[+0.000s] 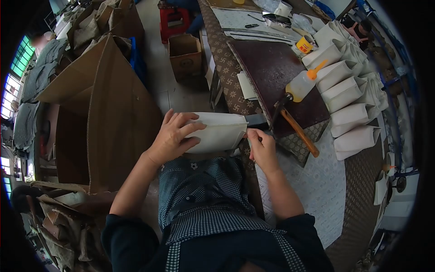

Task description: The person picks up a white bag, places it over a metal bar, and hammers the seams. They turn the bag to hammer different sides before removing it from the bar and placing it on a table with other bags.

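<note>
- Pouch [216, 132], off-white, boxy, seamed, sits dead centre of my clock!
- My left hand [174, 134] spreads open at nine.
- My right hand [263, 147] pinches shut at three, held item unclear.

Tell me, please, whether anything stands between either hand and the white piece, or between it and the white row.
Nothing visible separates the left hand or right hand from the white piece; the dark board, bottle and hammer lie between it and the row.
</note>
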The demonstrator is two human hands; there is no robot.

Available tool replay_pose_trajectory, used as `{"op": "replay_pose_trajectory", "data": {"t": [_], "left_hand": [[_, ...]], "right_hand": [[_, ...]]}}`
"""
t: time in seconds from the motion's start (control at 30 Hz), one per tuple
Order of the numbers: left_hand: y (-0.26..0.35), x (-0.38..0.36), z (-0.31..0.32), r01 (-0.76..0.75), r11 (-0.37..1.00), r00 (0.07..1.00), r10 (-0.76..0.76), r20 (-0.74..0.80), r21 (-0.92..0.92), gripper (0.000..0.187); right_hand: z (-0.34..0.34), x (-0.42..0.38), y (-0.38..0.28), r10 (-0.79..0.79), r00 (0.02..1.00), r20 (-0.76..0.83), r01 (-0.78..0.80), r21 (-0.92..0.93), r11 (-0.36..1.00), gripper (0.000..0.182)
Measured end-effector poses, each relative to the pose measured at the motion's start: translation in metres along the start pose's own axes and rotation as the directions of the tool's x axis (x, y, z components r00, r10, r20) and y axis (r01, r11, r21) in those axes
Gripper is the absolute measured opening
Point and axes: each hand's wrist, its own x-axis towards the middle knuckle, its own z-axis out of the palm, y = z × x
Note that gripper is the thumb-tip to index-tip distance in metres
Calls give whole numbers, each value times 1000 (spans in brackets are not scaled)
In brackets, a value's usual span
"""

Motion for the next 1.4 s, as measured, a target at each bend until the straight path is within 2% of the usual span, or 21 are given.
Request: {"op": "replay_pose_trajectory", "data": {"t": [0.1, 0.17, 0.2, 0.23, 0.27, 0.3, 0.33, 0.4, 0.43, 0.5, 0.53, 0.6, 0.83, 0.93, 1.03, 1.07, 1.13, 1.2, 1.27, 1.37, 1.4], "left_hand": [[0, -4, 8, 11, 1000, 996, -13, -85, -19, 43], [-4, -7, 13, 15, 996, 986, -29, -162, -89, 43], [-4, -9, 14, 26, 993, 985, -45, -164, -117, 42], [-4, -9, 15, 37, 989, 984, -61, -166, -143, 40], [-4, -10, 16, 47, 985, 983, -75, -168, -169, 39], [-4, -10, 16, 41, 991, 983, -63, -174, -128, 39], [-4, -10, 17, 35, 996, 983, -50, -179, -88, 39], [-2, -12, 21, 35, 999, 981, -42, -188, -39, 39], [-3, -13, 22, 37, 999, 980, -41, -194, -26, 39], [-3, -12, 23, 34, 999, 978, -37, -204, -18, 39], [-3, -12, 23, 32, 999, 977, -37, -210, -26, 39], [-3, -13, 23, 29, 999, 975, -38, -217, -43, 40], [-6, -13, 24, 21, 996, 976, -39, -216, -82, 41], [-5, -12, 24, 23, 997, 977, -38, -212, -72, 41], [0, -11, 22, 9, 1000, 980, -13, -199, -22, 41], [1, -9, 22, 2, 1000, 981, -2, -196, 0, 41], [1, -11, 22, 15, 1000, 984, -14, -176, 0, 42], [1, -8, 19, 15, 999, 988, -10, -154, 32, 42], [7, -4, 14, -9, 996, 995, 18, -101, 85, 43], [14, 8, 13, -74, 980, 997, 79, -18, 186, 45], [16, 12, 14, -77, 983, 997, 78, -3, 164, 45]], "right_hand": [[5, -12, -14, -139, 983, -118, 126, -108, 986, 34], [4, -13, -27, -224, 963, -148, 216, -69, 974, 31], [5, -14, -32, -265, 951, -160, 260, -49, 964, 29], [3, -11, -36, -332, 928, -168, 308, -157, 938, 27], [0, -12, -46, -377, 901, -215, 347, -162, 924, 26], [-3, -14, -61, -419, 869, -262, 387, -169, 907, 25], [-6, -14, -74, -446, 845, -294, 428, -126, 895, 27], [-8, -1, -85, -544, 797, -263, 593, 166, 788, 31], [4, 7, -97, -563, 791, -238, 611, 326, 721, 39], [25, 31, -102, -558, 825, -85, 512, 532, 675, 44], [41, 40, -106, -497, 867, -36, 424, 578, 698, 47], [67, 51, -109, -446, 895, 20, 333, 637, 696, 39], [87, 60, -98, -452, 877, 163, 253, 644, 722, 49], [84, 58, -103, -465, 865, 187, 313, 522, 793, 49], [64, 64, -101, -456, 839, 296, 308, 432, 847, 46], [60, 66, -102, -589, 780, 209, 533, 271, 802, 47], [23, 78, -88, -573, 805, 150, 563, 110, 819, 46], [-22, 80, -77, -353, 931, 89, 303, 348, 887, 48], [-39, 70, -82, -407, 913, 6, 372, 394, 840, 46], [-33, 62, -86, -395, 918, -1, 336, 528, 780, 46], [-26, 61, -87, -388, 921, -10, 336, 522, 784, 47]]}}
